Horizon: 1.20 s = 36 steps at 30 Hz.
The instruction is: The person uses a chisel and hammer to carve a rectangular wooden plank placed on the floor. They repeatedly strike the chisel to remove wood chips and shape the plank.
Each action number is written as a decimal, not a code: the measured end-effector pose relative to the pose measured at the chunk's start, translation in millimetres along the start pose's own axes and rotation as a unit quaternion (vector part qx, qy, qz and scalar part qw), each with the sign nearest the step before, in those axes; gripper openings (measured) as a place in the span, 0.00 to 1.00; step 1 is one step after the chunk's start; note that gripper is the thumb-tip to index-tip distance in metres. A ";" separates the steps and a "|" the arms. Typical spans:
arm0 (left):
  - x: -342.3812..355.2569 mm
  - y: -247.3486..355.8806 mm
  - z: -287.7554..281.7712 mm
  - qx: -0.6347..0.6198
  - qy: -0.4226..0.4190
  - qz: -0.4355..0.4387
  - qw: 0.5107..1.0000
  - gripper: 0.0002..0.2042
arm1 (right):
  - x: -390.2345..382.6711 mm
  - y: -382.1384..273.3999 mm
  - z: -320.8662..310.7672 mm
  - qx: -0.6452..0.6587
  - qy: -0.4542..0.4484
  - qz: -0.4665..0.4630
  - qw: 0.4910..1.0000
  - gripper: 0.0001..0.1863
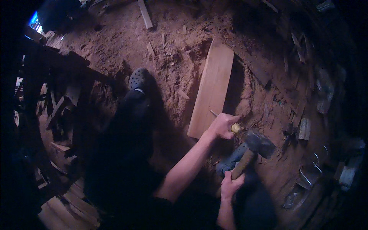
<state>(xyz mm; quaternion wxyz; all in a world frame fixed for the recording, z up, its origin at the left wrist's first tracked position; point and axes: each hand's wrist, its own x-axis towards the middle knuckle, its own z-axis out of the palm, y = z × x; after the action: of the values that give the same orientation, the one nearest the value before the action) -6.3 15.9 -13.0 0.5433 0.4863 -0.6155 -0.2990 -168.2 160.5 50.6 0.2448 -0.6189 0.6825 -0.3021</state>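
wood scraps [145,14] and shoes [138,78] flank the board [213,88], left hand [223,125] gripping a yellow-handled tool [235,128], right hand [232,184] a hammer [257,144].

Long pale board [214,82], yellow-handled tool [235,128], hammer [259,144]

With the board [211,86] at the clock's centre on the ground [168,92], the left hand [222,125] sits at five o'clock, a tool [236,128] in it, tip over the board's near half. Further out at five is the hammer [248,154], over the right shoe [229,159], its handle in the right hand [231,184] nearer six. The left shoe [139,78] is at nine, a stick [145,14] at eleven, planks [57,214] at eight
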 end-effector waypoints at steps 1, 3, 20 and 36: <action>0.2 -2.4 1.6 0.007 -0.004 0.003 1.000 0.13 | -7.0 3.7 -2.0 0.089 -0.022 0.090 0.992 0.12; -2.9 -8.0 5.1 0.028 0.003 0.016 0.999 0.13 | -4.6 -13.2 -11.0 0.160 -0.030 0.194 0.968 0.13; 14.0 5.6 8.2 0.036 0.132 -0.093 0.986 0.16 | 7.2 -5.9 -22.5 0.237 -0.006 0.198 0.951 0.12; 12.8 -2.6 5.5 0.002 0.037 -0.043 0.998 0.13 | 30.2 -12.9 -8.7 0.154 -0.062 0.095 0.982 0.27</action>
<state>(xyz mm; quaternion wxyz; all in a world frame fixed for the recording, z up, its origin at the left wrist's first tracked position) -10.1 2.3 -11.8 0.5511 0.5240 -0.5745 -0.3028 -168.9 130.8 67.1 0.4065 -0.5234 0.6674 -0.3397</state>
